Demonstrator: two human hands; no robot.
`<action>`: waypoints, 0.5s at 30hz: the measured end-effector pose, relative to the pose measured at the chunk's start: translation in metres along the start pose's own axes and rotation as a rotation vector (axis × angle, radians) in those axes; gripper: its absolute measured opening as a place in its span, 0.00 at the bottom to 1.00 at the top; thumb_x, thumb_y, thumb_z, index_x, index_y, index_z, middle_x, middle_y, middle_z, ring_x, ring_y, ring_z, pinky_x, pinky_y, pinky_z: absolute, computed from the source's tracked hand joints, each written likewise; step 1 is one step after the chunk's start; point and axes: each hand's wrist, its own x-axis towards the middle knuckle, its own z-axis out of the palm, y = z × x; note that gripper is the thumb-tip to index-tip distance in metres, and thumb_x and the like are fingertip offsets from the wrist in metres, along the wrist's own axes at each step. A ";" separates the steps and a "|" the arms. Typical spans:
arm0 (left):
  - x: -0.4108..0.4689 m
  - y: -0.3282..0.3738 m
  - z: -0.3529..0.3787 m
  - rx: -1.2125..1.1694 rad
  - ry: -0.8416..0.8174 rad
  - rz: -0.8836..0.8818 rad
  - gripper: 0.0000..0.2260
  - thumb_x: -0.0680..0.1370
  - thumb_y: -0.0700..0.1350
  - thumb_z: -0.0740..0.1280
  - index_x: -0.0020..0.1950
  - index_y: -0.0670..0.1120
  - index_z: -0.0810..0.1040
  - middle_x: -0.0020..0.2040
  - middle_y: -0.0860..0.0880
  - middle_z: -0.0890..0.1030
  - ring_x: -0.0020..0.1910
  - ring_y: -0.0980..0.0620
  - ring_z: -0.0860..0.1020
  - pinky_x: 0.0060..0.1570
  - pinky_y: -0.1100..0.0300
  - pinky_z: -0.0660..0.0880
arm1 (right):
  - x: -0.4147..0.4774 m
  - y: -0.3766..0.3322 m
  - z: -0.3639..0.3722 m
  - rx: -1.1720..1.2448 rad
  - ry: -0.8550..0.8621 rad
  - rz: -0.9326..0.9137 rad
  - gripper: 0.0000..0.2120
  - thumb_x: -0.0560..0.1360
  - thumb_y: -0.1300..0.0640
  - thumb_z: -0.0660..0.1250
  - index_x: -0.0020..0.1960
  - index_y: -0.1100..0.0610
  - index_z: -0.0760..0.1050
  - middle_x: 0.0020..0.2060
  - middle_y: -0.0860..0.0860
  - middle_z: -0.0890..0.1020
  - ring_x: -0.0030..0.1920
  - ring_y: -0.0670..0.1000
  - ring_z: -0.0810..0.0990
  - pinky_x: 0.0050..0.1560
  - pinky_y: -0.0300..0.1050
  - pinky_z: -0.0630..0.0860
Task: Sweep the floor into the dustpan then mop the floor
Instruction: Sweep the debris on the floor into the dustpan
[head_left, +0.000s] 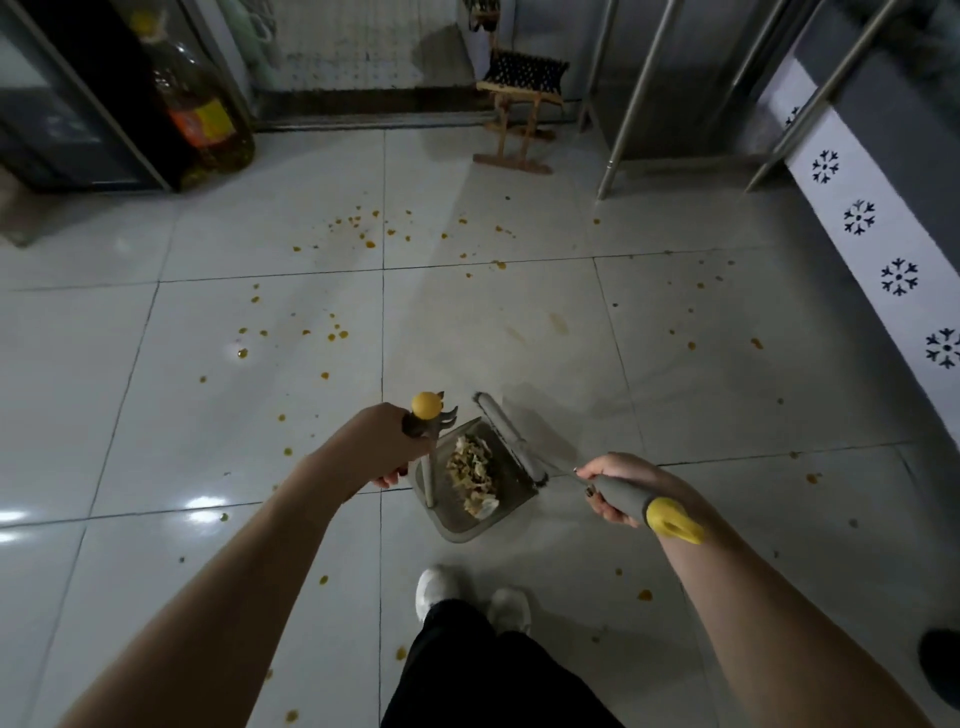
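A grey dustpan stands on the white tiled floor just ahead of my feet, with a pile of pale food scraps in it. My left hand is shut on the dustpan's upright handle, which has a yellow knob on top. My right hand is shut on the grey broom handle with a yellow end. The broom head lies along the dustpan's right edge. Orange spots are scattered over the tiles.
A big oil bottle stands at the back left beside a dark cabinet. A small wooden stool is at the back. Metal table legs and a white patterned panel line the right side. My shoes are below the dustpan.
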 end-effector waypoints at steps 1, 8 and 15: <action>-0.004 -0.009 0.002 -0.043 0.006 -0.012 0.10 0.76 0.49 0.66 0.38 0.44 0.74 0.28 0.47 0.76 0.21 0.54 0.73 0.21 0.66 0.71 | 0.001 0.004 0.007 0.011 0.014 -0.016 0.12 0.78 0.55 0.61 0.39 0.60 0.67 0.19 0.53 0.73 0.16 0.47 0.71 0.17 0.34 0.67; -0.031 -0.064 0.014 -0.104 0.075 -0.020 0.11 0.76 0.50 0.65 0.35 0.48 0.71 0.28 0.49 0.77 0.21 0.56 0.73 0.20 0.67 0.69 | 0.000 0.026 0.044 0.159 0.079 -0.117 0.10 0.77 0.58 0.61 0.38 0.61 0.69 0.19 0.52 0.74 0.18 0.46 0.74 0.17 0.34 0.68; -0.036 -0.089 -0.010 -0.108 0.139 0.039 0.08 0.76 0.47 0.65 0.37 0.48 0.72 0.31 0.49 0.77 0.26 0.55 0.74 0.18 0.68 0.68 | -0.023 0.020 0.059 0.229 0.178 -0.204 0.11 0.79 0.61 0.58 0.38 0.61 0.68 0.20 0.53 0.72 0.14 0.45 0.70 0.15 0.31 0.64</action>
